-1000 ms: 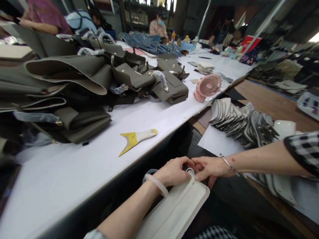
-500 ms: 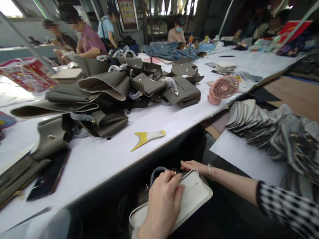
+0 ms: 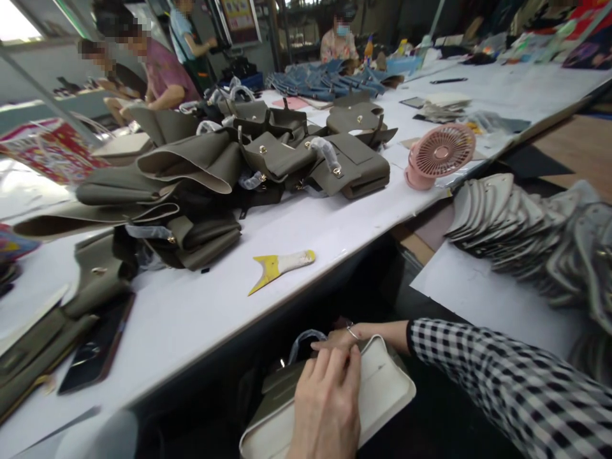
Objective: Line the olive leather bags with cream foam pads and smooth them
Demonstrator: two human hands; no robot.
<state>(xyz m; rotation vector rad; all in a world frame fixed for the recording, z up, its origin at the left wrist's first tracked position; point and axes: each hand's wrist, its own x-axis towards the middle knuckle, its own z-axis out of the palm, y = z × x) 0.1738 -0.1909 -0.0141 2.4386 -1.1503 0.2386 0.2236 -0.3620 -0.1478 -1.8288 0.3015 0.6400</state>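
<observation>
The left hand (image 3: 327, 398) is pressing flat, fingers spread, on the white leather bag panel (image 3: 382, 389) lying below the tabletop (image 3: 191, 306) edge, its long axis running left-to-right; the right hand (image 3: 342, 336) is pinching its far edge.

a long white worktable (image 3: 296, 236) runs away toward the far end of the workshop, its near edge crossing the foreground. a lower wooden bench (image 3: 583, 150) stands along its right side. daylight glows through a window (image 3: 16, 19) at the upper left corner, and dark shelving (image 3: 296, 25) lines the back wall.
</observation>
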